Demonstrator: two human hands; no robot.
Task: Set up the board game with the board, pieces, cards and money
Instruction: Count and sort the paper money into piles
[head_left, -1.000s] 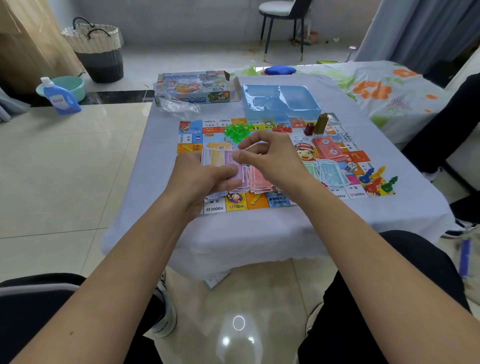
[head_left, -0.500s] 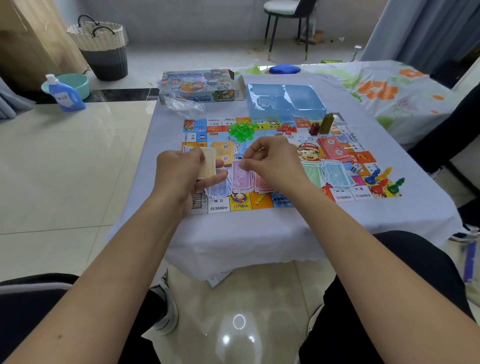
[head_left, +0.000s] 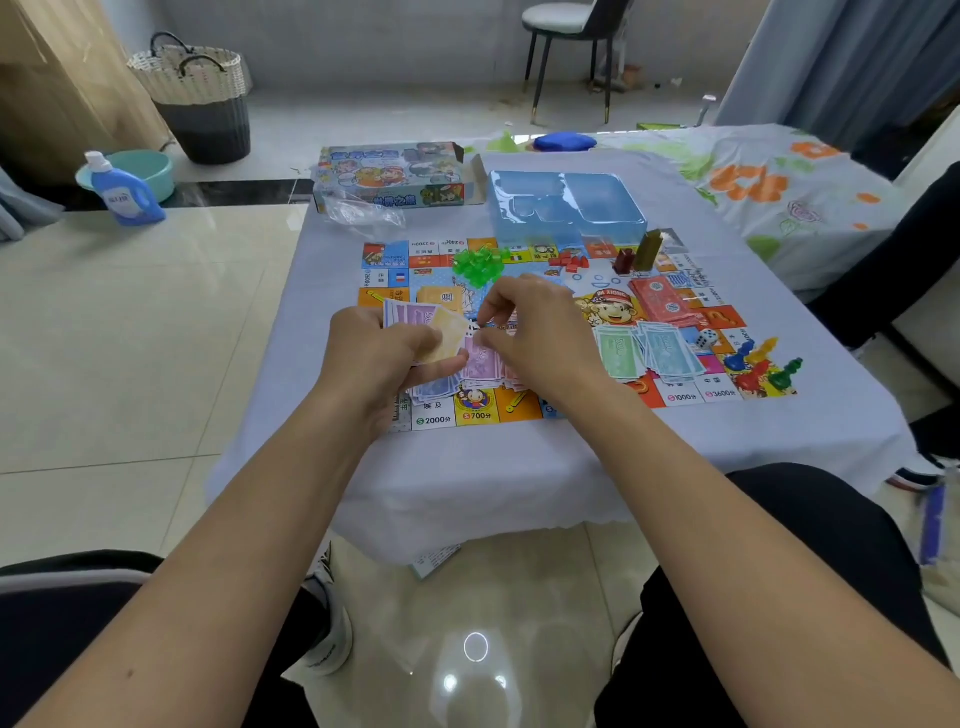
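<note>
Since half a second ago, my left hand has come back toward the middle of the frame, and the fan of paper money it holds now shows a purple note behind the pale yellow one. Its fingers are curled around those notes, thumb on top. My right hand hovers just beside it, with fingertips narrowed to a pinch; whether they have a note between them I cannot tell.

Under both hands, purple, pink and blue notes lie spread on the game board, which sits flat at the centre of the table. Right of my hands lie green and blue notes, with a white die just beside them. Further to the right, at the board's corner, stand coloured pawns. A stack of red cards lies above the green notes, and orange cards show above my left hand. Along the board's upper edge sit green houses, small red pieces and two upright tokens.

Behind the board, a blue plastic tray rests on the table, with the game box and a clear plastic bag to its left. In the upper left of the frame, on the floor, stand a blue bottle, a teal basin and a woven basket. A chair stands at the top.
</note>
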